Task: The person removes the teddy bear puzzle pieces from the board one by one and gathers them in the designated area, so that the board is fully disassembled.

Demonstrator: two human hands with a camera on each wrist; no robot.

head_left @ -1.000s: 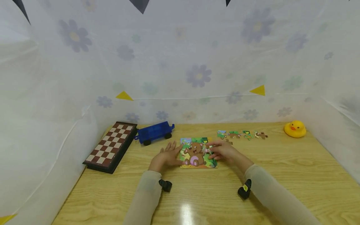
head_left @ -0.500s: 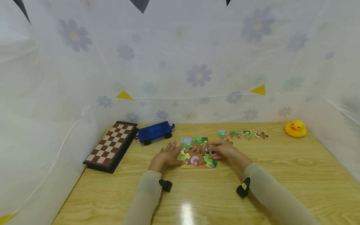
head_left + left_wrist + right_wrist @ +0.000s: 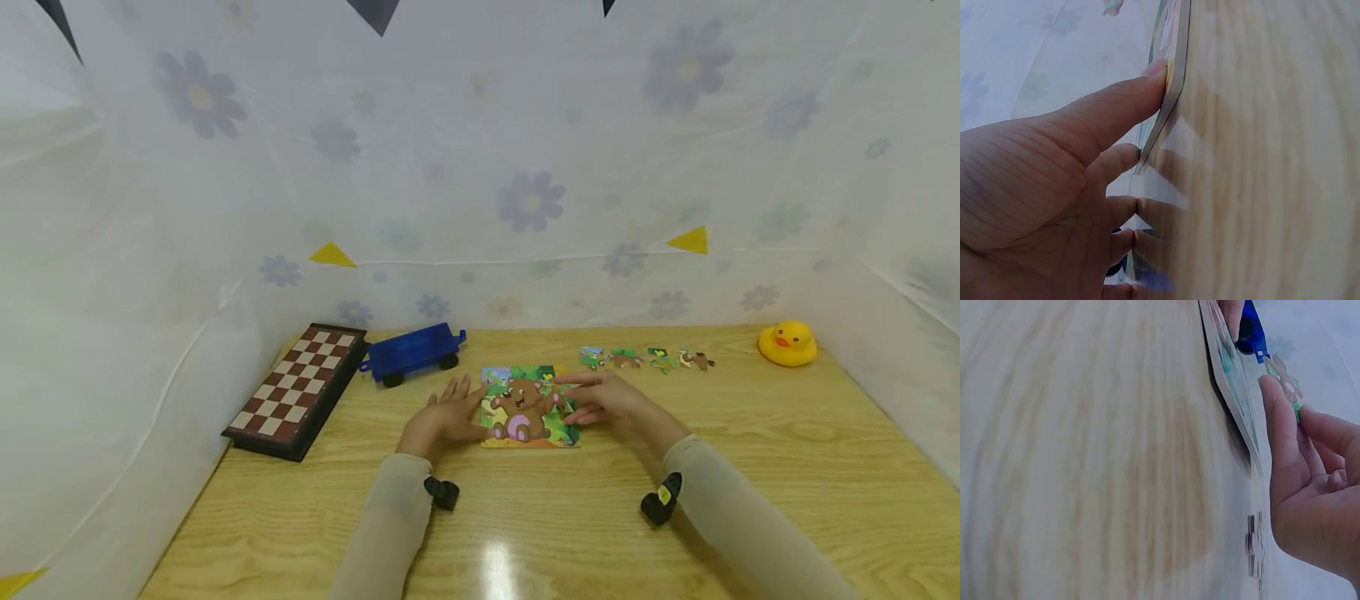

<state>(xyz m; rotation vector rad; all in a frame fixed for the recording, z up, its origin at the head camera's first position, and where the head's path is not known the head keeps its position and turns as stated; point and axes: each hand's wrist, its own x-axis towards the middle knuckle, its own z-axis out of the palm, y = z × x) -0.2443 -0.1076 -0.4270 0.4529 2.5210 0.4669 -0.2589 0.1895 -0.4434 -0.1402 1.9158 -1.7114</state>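
Note:
The puzzle board (image 3: 522, 421) with a brown bear picture lies on the table. My left hand (image 3: 447, 417) is at its left side, fingers spread and nearly straight. In the left wrist view the thumb (image 3: 1122, 106) presses on the board's edge, and the index finger touches near a corner while the other fingertips reach the table. My right hand (image 3: 611, 400) is over the board's right part, pinching a small puzzle piece (image 3: 1284, 381) between thumb and fingers. In the right wrist view that piece, brown and green, is held up off the board.
Several loose puzzle pieces (image 3: 624, 358) lie in a row behind the right hand. At the back left are a blue toy wagon (image 3: 412, 352) and a checkered board (image 3: 300, 387). A yellow rubber duck (image 3: 787, 344) sits at the far right, near the flowered curtain (image 3: 525, 250).
My right hand has shifted slightly right with the puzzle piece, showing a little more of the board. The left hand and the board have stayed in place.

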